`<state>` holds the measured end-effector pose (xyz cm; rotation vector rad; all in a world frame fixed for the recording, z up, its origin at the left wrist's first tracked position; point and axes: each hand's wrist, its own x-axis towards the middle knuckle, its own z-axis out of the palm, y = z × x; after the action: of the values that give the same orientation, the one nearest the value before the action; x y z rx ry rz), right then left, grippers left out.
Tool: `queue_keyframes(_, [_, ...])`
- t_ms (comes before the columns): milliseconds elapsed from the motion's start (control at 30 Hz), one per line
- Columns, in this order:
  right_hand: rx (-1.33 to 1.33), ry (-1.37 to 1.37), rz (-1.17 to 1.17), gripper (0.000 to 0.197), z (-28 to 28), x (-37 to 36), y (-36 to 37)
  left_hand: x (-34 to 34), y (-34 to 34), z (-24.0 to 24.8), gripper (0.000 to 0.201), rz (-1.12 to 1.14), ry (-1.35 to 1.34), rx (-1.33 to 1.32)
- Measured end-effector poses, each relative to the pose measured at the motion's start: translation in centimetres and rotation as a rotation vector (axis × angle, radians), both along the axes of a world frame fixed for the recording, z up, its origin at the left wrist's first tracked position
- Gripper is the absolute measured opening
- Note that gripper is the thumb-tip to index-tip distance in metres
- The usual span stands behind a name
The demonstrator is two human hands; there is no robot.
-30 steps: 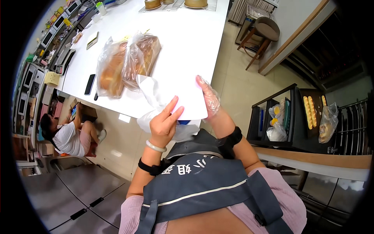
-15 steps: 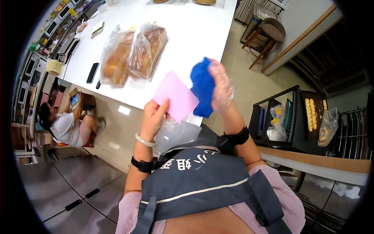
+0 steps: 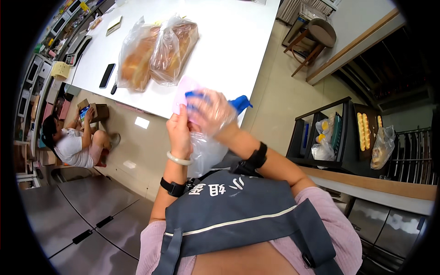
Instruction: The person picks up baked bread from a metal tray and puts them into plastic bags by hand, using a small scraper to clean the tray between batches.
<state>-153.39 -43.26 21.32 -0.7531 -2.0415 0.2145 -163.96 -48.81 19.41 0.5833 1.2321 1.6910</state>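
Note:
My left hand [image 3: 180, 135], a white bangle on its wrist, pinches the lower edge of a pink square sheet [image 3: 185, 87]. Over the sheet lies my right hand [image 3: 213, 112] in a clear plastic glove, its fingers curled round a blue cloth [image 3: 240, 103] that sticks out on the right side. Part of the pink sheet is hidden behind the glove. A clear plastic bag [image 3: 205, 155] hangs just below both hands; I cannot tell which fingers, if any, hold it. Two loaves in clear bags, a left one [image 3: 136, 62] and a right one [image 3: 174, 52], lie beyond my hands.
The white table [image 3: 229, 50] carries a black phone [image 3: 107, 75] and a small box [image 3: 114, 26]. At left a person [image 3: 75, 142] crouches with a cardboard box [image 3: 98, 111]. On the right are a stool [image 3: 321, 34], a black rack [image 3: 348, 137] and long bread sticks [image 3: 363, 132].
My right hand has moved left with the blue cloth, from beside the pink sheet to over it. The pink sheet has shifted left and up and is now partly covered.

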Motion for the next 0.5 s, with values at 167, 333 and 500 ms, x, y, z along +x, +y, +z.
queue_keyframes(167, [-0.053, -0.095, 0.205, 0.021, -3.6, 1.9, -0.1, -2.1, -2.9, -1.6, 0.033, 0.049, -0.153, 0.050])
queue_keyframes(333, [-0.181, 0.084, -0.029, 0.018, -6.1, 0.8, 5.0, -5.8, -6.0, 1.1, 0.032, 0.251, -0.111, 0.059])
queue_keyframes(500, [-0.217, -0.451, -0.224, 0.055, -0.6, -2.2, 11.5, -3.7, -4.5, 4.4, 0.032, 0.233, 0.051, 0.039])
